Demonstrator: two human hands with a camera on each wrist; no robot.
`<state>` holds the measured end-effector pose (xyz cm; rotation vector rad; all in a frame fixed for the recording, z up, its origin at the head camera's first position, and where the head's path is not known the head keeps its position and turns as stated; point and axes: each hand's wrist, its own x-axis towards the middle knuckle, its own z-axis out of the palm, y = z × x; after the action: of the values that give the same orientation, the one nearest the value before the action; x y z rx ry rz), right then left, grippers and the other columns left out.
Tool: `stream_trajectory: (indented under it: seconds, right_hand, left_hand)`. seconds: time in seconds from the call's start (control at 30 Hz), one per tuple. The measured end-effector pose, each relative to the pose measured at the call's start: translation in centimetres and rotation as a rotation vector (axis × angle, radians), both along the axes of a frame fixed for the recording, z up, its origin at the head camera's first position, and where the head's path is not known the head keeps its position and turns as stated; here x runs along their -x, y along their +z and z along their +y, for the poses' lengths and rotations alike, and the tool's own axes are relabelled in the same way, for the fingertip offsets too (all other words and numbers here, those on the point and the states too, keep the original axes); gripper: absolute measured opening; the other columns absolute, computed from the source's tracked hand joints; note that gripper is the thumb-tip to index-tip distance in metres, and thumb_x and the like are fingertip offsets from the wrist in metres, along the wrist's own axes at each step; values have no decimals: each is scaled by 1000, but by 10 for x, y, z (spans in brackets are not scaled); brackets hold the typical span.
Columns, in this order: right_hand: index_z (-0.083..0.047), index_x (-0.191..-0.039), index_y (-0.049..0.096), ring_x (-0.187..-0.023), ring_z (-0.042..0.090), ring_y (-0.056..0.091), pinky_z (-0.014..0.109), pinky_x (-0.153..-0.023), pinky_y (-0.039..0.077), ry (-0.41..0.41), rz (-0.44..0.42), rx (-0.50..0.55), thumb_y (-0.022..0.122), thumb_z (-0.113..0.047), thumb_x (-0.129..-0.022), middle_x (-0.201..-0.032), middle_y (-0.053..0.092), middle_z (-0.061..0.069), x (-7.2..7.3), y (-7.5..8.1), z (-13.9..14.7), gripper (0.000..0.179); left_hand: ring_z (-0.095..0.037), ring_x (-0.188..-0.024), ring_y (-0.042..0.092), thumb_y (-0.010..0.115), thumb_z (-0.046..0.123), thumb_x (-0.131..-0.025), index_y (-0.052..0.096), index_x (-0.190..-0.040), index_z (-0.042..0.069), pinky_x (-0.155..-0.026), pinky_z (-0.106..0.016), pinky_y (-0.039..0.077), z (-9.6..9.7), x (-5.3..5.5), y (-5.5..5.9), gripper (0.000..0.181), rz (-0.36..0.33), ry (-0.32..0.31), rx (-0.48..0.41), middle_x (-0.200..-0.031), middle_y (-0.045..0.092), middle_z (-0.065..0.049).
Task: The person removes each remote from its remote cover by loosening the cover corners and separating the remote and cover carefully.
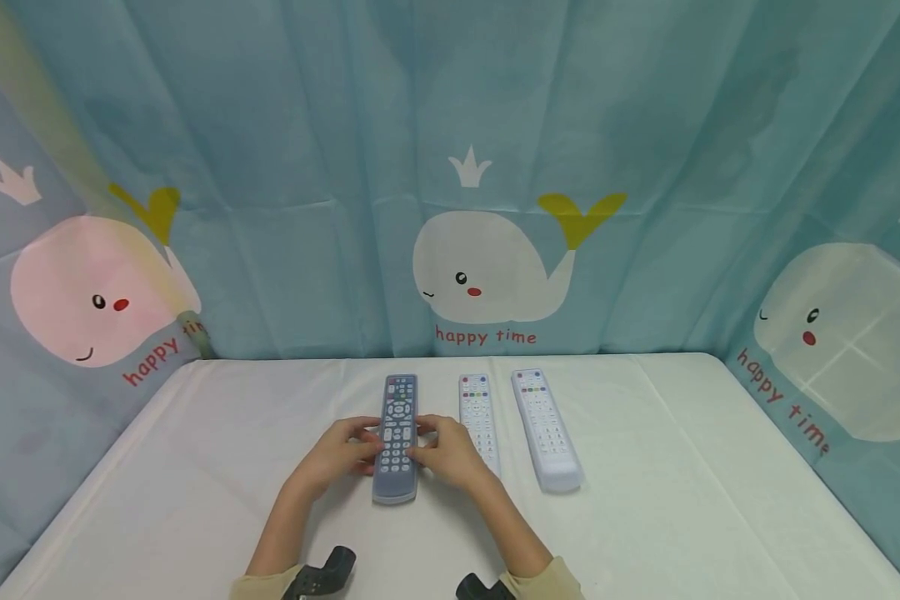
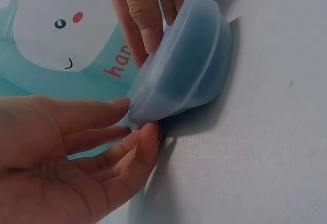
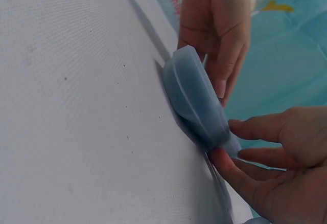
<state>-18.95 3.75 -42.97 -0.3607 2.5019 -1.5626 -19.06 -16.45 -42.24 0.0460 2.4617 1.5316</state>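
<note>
A dark grey remote control (image 1: 396,446) in a translucent sleeve stands between both hands, its far end pointing to the curtain. My left hand (image 1: 341,454) pinches its left edge between thumb and fingers. On the opposite edge, the thumb and fingers of my right hand (image 1: 453,450) grip it too. The sleeve's thick rounded near end shows bluish in the left wrist view, where the remote (image 2: 189,55) sits close over the cloth. From the right wrist, the same remote (image 3: 191,91) appears edge-on with fingertips at both sides.
To the right lie a slim white remote (image 1: 478,408), partly covered by the right hand, and a second white remote (image 1: 546,433) in a clear sleeve. A white cloth (image 1: 682,500) covers the table. A teal curtain (image 1: 307,275) printed with whales encloses the back and sides.
</note>
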Motion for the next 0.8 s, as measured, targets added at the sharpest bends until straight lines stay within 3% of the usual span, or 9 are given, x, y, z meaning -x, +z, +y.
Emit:
stream_trajectory:
  seconds: [0.37, 0.8]
  right_hand:
    - [11, -142, 57, -86, 21, 72, 28, -70, 58, -7, -14, 38, 74, 1, -92, -130, 68, 26, 0, 5, 0, 54]
    - [12, -143, 56, -87, 23, 74, 28, -71, 59, -62, 11, 130, 80, 5, -85, -128, 69, 24, -1, 14, 3, 63]
  left_hand:
    - [-21, -92, 69, 71, 5, -98, 55, -143, -12, -80, -37, 62, 3, -2, 9, 50, 40, 12, 51, -114, 67, -20]
    - [-23, -94, 68, 68, 2, -98, 56, -145, -8, -84, -42, 63, 6, -3, 19, 49, 75, 32, 24, -114, 69, -18]
